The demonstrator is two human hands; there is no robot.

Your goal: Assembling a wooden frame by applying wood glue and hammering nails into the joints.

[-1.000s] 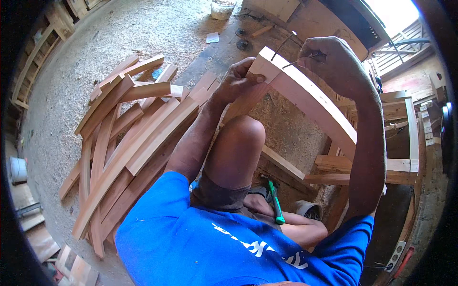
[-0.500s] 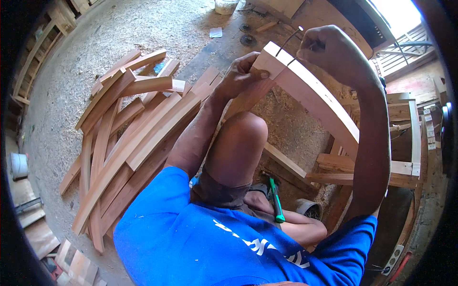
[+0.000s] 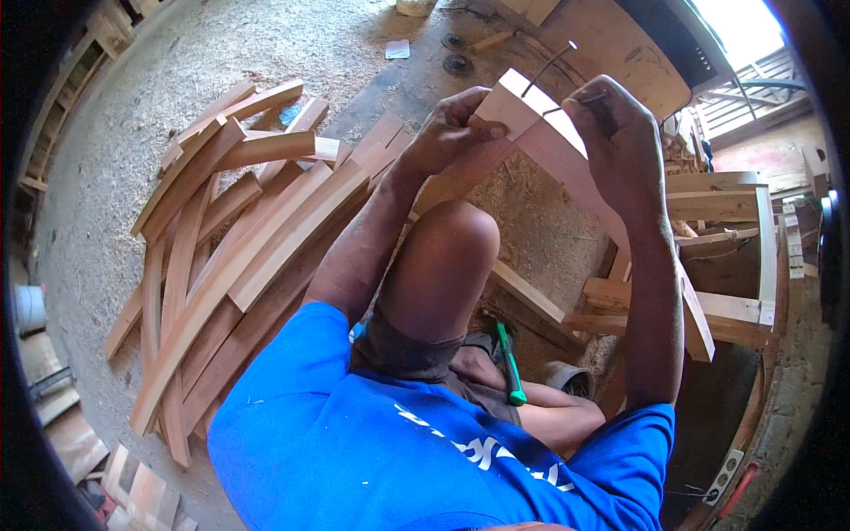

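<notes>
A curved wooden board [image 3: 580, 173] rises in front of me, with a squared block at its upper end. My left hand [image 3: 456, 133] is closed around that end, thumb on the block's near face. One long nail [image 3: 551, 69] stands tilted in the pale top edge, with nothing holding it. Just right of it, my right hand [image 3: 613, 124] pinches a second nail [image 3: 556, 110], whose lower end meets the same edge; most of it is hidden by my fingers. A hammer [image 3: 509, 363] with a green-and-black handle lies by my folded leg.
Several curved wooden pieces [image 3: 257, 239] are heaped on the dusty floor to my left. A wooden frame [image 3: 719, 305] stands at the right. Beside my leg is an open round container [image 3: 568, 380]. A power strip [image 3: 724, 478] lies at lower right.
My right hand has come lower, its forearm swinging inward to the left, and now covers part of the board's top edge. My left hand keeps its hold on the board's end.
</notes>
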